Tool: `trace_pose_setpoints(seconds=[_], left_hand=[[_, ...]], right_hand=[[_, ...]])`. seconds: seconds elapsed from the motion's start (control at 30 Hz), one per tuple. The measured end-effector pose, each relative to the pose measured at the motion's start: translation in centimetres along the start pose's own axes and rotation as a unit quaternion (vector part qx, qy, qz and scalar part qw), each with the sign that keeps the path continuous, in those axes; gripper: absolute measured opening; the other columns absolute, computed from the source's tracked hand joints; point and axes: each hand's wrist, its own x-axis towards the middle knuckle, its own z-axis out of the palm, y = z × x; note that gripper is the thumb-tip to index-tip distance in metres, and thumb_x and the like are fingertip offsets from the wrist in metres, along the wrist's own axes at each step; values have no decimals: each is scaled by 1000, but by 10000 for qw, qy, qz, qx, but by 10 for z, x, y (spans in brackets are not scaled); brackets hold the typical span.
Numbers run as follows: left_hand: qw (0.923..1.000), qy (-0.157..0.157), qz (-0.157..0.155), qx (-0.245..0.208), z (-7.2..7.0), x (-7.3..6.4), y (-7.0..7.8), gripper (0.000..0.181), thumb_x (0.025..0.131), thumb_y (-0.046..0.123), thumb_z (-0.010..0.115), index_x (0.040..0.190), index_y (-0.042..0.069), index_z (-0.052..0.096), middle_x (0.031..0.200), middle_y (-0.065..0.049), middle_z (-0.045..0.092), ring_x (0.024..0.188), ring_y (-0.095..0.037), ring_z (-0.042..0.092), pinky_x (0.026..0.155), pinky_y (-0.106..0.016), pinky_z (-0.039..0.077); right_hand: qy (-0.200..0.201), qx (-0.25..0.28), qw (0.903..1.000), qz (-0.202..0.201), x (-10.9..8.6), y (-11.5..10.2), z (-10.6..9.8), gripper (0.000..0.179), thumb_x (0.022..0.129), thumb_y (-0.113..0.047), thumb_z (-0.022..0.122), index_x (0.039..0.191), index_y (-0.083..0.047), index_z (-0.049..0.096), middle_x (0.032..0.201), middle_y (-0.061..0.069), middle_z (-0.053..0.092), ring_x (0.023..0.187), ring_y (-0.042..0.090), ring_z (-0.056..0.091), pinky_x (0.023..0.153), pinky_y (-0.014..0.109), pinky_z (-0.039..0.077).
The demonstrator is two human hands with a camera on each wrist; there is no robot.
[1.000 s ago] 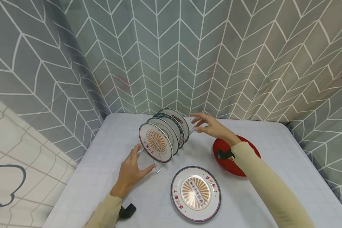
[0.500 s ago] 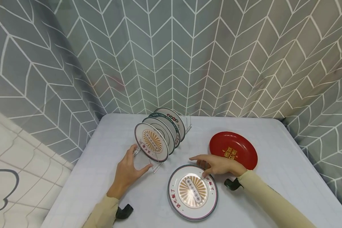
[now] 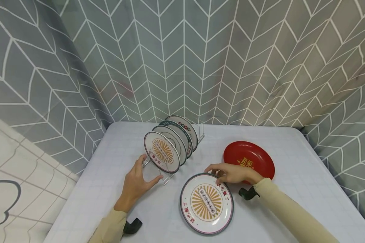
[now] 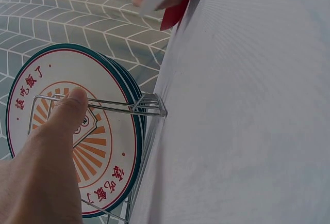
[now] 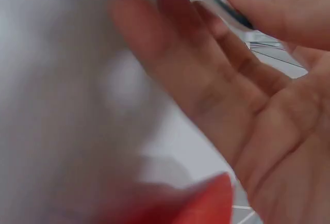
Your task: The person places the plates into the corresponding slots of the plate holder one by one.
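Note:
My right hand point(image 3: 229, 173) pinches the far right rim of a white plate point(image 3: 207, 204) with an orange sunburst and red characters. In the right wrist view the thumb point(image 5: 278, 15) lies over the dark rim, with the fingers beneath. This plate tilts slightly off the table. At the left, my left hand point(image 3: 135, 184) grips the near end of a wire plate rack point(image 3: 168, 179). Its thumb lies on the wire in the left wrist view, before the nearest racked plate point(image 4: 111, 157); the other fingers are hidden there. Several plates point(image 3: 162, 152) stand in the rack.
A red oval plate point(image 3: 249, 158) with yellow characters lies right of the rack, partly behind my right hand. The white-covered table point(image 3: 158, 219) meets a grey patterned curtain point(image 3: 182, 60) at its back and sides.
My right hand has come down from the far end of the rack to the sunburst plate, taken its rim and raised it slightly. The left hand stays at the rack.

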Motion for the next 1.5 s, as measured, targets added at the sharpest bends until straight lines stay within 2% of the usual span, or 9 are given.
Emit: trace_pose_setpoints(seconds=[0.27, 0.5, 0.63, 0.8, 0.9, 1.0, 1.07, 1.27, 1.5], left_hand=[[10000, 6, 6, 5, 0, 0, 0, 111, 58, 54, 88, 138, -8, 43, 132, -24, 59, 114, -38, 64, 84, -45, 58], [10000, -49, -63, -22, -1, 0, 1, 111, 59, 55, 88, 139, -7, 42, 133, -23, 58, 115, -37, 63, 85, -44, 57], [10000, -10, -14, 1, 0, 1, 1, 111, 58, 54, 88, 139, -7, 43, 133, -24, 58, 114, -38, 64, 85, -44, 57], [10000, -21, -20, 7, 1, -2, 1, 110, 58, 54, 88, 138, -7, 43, 133, -23, 58, 114, -37, 64, 84, -44, 58], [10000, 21, 13, 3, 1, -2, 0, 110, 60, 56, 87, 139, -7, 42, 132, -24, 58, 113, -37, 64, 82, -44, 59], [10000, 25, 18, 2, 1, -1, 0, 110, 61, 57, 86, 140, -6, 42, 132, -24, 58, 113, -37, 64, 82, -44, 59], [10000, -4, -25, -2, 1, 0, 1, 111, 60, 55, 87, 140, -6, 42, 132, -24, 58, 114, -37, 64, 83, -44, 59], [10000, 7, -1, 39, -1, -1, 1, 112, 57, 53, 89, 139, -7, 42, 131, -25, 59, 112, -38, 65, 81, -45, 59], [9999, 115, 88, 32, 1, 1, 1, 112, 56, 53, 89, 138, -7, 43, 130, -25, 60, 111, -38, 65, 80, -45, 59]], right_hand=[[-91, 177, 9996, -197, -2, -6, -13, 47, 91, -12, 67, 135, -20, 56, 115, 3, 64, 102, 20, 58, 80, 26, 57], [149, 461, 9977, -465, -8, -17, -35, 47, 93, -11, 64, 139, -16, 53, 110, 10, 62, 89, 24, 61, 65, 37, 61], [203, 436, 9979, -436, -10, -20, -44, 49, 94, -11, 64, 141, -15, 51, 112, 12, 62, 87, 23, 62, 65, 40, 61], [205, 337, 9986, -363, -11, -23, -49, 49, 93, -12, 64, 140, -16, 52, 115, 12, 62, 83, 22, 62, 64, 37, 61], [387, 150, 9976, -558, -15, -28, -61, 47, 94, -11, 64, 140, -13, 52, 117, 11, 62, 78, 20, 61, 62, 33, 59], [714, -12, 9945, -763, -20, -35, -78, 48, 94, -10, 63, 140, -11, 52, 111, 11, 62, 75, 18, 60, 60, 31, 57], [933, -72, 9920, -845, -23, -37, -87, 49, 94, -9, 63, 141, -9, 50, 109, 12, 63, 78, 17, 61, 60, 31, 58], [1350, -83, 9878, -769, -24, -38, -98, 50, 93, -6, 64, 141, -7, 50, 109, 14, 64, 86, 18, 63, 61, 35, 60], [1927, -67, 9777, -833, -29, -52, -120, 51, 93, -3, 62, 143, -6, 48, 110, 19, 63, 82, 19, 64, 62, 35, 61]])
